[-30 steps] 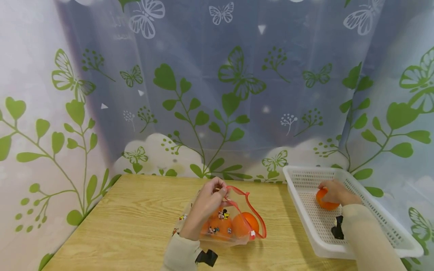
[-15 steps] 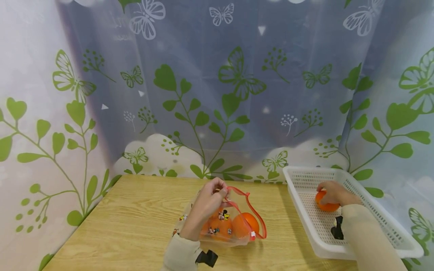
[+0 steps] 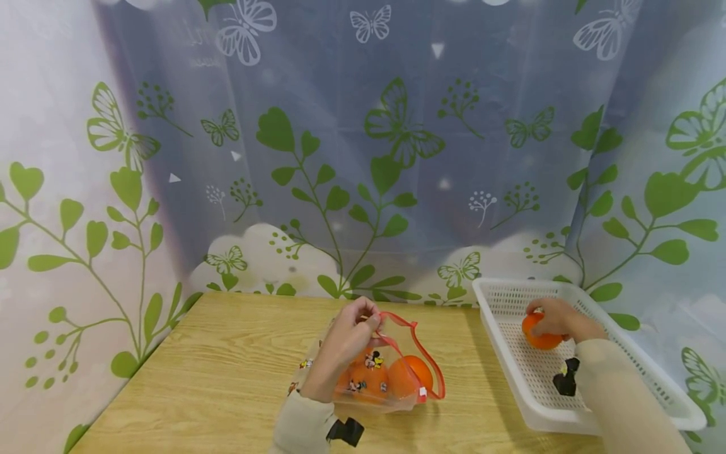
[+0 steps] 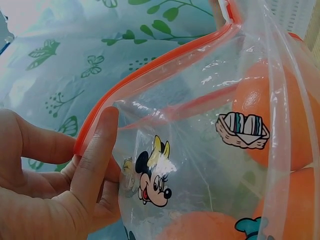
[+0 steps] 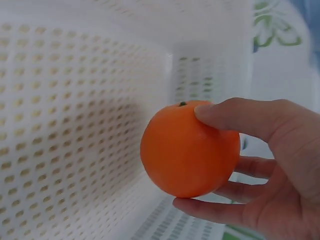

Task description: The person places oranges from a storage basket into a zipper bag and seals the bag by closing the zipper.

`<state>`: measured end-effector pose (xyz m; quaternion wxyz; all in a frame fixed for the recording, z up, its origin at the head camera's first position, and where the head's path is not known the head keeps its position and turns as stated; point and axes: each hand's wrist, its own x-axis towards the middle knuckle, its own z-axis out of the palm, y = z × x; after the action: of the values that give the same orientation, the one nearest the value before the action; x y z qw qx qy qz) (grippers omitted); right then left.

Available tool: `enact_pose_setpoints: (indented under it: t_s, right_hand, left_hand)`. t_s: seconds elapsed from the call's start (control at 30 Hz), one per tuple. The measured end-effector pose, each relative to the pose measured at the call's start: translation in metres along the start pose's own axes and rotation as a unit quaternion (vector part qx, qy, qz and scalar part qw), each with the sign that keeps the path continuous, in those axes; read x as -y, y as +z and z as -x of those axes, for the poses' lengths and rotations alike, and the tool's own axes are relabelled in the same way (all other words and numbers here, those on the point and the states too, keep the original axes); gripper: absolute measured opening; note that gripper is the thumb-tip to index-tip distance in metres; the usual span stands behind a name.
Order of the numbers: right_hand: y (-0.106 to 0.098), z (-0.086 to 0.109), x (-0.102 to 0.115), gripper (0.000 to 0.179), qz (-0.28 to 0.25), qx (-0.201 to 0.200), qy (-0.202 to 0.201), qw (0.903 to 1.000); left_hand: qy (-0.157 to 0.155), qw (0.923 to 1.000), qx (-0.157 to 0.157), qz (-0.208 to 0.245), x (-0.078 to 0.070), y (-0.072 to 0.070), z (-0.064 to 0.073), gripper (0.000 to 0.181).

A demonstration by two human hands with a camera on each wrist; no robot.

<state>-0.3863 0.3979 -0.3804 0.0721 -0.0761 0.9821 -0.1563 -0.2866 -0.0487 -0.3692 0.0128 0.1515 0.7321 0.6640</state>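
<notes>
My left hand [image 3: 348,337] pinches the red zip edge of a clear plastic zip bag [image 4: 195,165] printed with cartoon figures. Several oranges [image 3: 413,376] lie inside the bag, whose mouth gapes toward the right. In the left wrist view, thumb and fingers hold one end of the red edge [image 4: 145,72]. Over the white basket [image 3: 513,384], my right hand [image 3: 561,318] grips a single orange [image 5: 187,152], thumb near its green stem spot and fingers around the other side. The basket's perforated floor [image 5: 60,120] shows beside that orange.
The wooden table [image 3: 221,359] carries the bag in the middle and the basket at the right. A patterned curtain [image 3: 340,189] stands behind the table and at both sides. A white slider [image 3: 422,394] sits on the bag's zip.
My right hand has shifted slightly left and up with the orange in its grasp. The left hand and the bag stay where they were.
</notes>
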Motion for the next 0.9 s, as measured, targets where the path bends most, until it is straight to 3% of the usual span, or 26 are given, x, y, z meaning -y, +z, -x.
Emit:
enact_pose_setpoints:
  t_s: [0.57,0.9]
  right_hand:
    - [-0.025,0.016,0.044,0.045,0.011,-0.082,-0.12,0.9893]
    - [-0.029,0.032,0.072,0.047,0.034,-0.136,-0.142,0.9799]
  left_hand:
    - [-0.002,1.0,-0.002,0.004,0.0,0.001,0.001,0.012]
    - [-0.002,1.0,-0.001,0.005,-0.002,0.001,0.002,0.012]
